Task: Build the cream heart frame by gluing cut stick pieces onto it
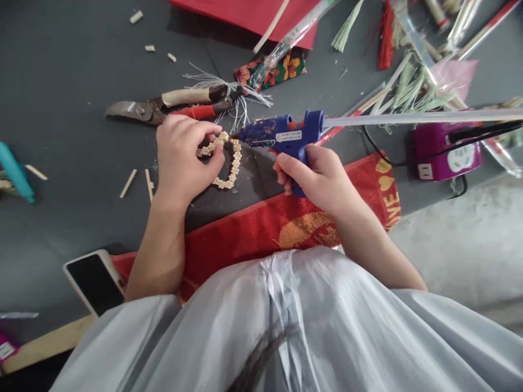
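Observation:
Between the thumb and fingers of my left hand [186,155] is pinched a cream-coloured braided cord [235,166], knobbly like a string of small beads. Its free part curves down in a loop over the grey table. My right hand [312,174] is wrapped round the handle of a blue glue gun [281,133], fingers by its orange trigger. The nozzle points left, close to the upper end of the cord; whether they touch I cannot tell. A long translucent glue stick [408,118] sticks out of the gun's back.
Pruning shears [163,104] and white threads lie beyond my left hand. A red towel [261,220] runs along the near edge, a phone [92,280] at its left. To the right stand a purple power socket [447,149], tassels [386,38] and wrapped sticks. Short cut pieces [128,183] lie left.

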The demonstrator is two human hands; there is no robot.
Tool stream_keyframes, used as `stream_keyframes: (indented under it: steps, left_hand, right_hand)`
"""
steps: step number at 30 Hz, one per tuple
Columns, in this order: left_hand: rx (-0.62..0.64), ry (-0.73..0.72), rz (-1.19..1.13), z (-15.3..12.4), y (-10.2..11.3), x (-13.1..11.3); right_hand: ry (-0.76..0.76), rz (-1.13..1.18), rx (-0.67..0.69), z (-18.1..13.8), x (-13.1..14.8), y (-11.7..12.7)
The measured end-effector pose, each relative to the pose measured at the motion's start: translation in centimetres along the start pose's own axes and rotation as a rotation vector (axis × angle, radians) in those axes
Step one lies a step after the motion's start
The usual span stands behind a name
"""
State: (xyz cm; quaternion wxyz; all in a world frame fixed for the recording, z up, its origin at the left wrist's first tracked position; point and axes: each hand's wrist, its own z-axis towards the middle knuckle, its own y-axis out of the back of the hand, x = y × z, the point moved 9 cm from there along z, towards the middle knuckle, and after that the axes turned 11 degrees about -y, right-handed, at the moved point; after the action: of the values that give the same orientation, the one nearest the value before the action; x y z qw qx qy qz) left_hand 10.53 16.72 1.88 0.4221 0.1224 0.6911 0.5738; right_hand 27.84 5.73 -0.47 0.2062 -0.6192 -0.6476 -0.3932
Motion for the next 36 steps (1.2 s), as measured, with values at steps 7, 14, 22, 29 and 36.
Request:
stream_keyframes:
  steps: [7, 14, 22, 29, 36]
  left_hand:
    - [0.006, 0.006, -0.009, -0.03, -0.08, 0.07]
    - [0.016, 0.020, -0.050, -0.05, -0.19, 0.11]
    - [0.021, 0.011, -0.032, -0.05, -0.12, 0.05]
    - [-0.102, -0.033, -0.092, -0.06, -0.06, 0.34]
    - [-0.206, -0.085, -0.124, -0.12, -0.15, 0.71]
  right_hand:
    - [0.003, 0.057, 0.019, 0.34, -0.22, -0.46]
    - [-0.008, 0.075, 0.023, 0.39, -0.06, -0.62]
    - [-0.008, 0.082, 0.029, 0.47, -0.15, -0.64]
    - [-0.021, 0.094, 0.030, 0.56, -0.29, -0.66]
    - [-0.020, 0.101, 0.031, 0.47, -0.15, -0.61]
